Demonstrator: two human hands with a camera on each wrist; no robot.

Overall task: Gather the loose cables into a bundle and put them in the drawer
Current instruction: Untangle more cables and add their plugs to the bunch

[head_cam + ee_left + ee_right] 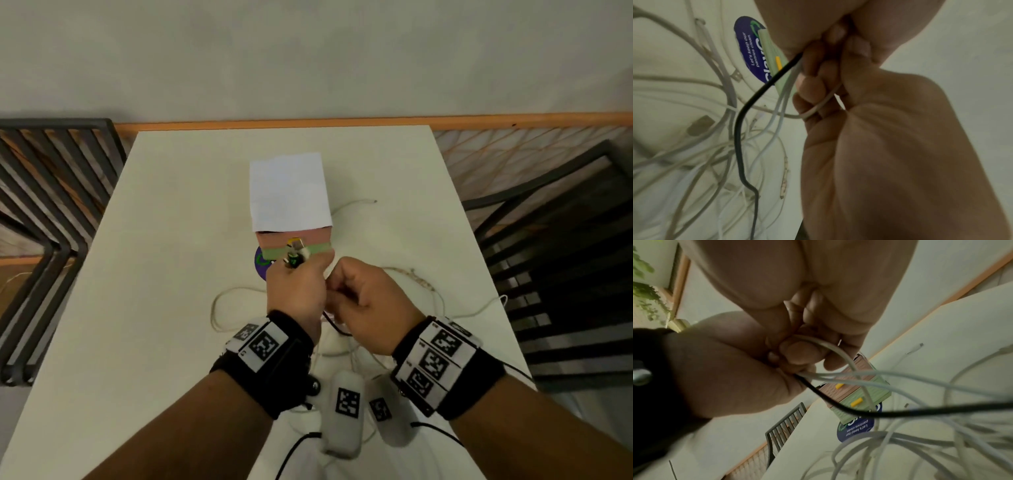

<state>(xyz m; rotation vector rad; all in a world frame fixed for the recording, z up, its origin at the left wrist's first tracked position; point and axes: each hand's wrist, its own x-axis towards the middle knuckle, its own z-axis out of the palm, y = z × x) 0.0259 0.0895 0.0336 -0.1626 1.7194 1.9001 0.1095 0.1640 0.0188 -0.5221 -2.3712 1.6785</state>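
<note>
Above the white table (164, 240), both hands meet just in front of a small drawer unit (287, 192). My left hand (296, 291) grips a bunch of white cables (781, 104) and one black cable (739, 129); plug ends (294, 257) stick out of the top of the fist. A white strand (818, 107) loops round the left fingers (813, 87). My right hand (370, 301) pinches a white cable (830, 347) right beside the left hand (719, 369). The rest of the cables hang tangled onto the table (920, 443). The unit's brown and green fronts (857, 395) carry yellow handles.
A purple round sticker (260, 265) lies under the drawer unit's front. One cable end (375, 201) reaches toward the far right of the table, and a loop (219, 308) lies to the left. Black metal chairs (51, 212) stand on both sides of the table.
</note>
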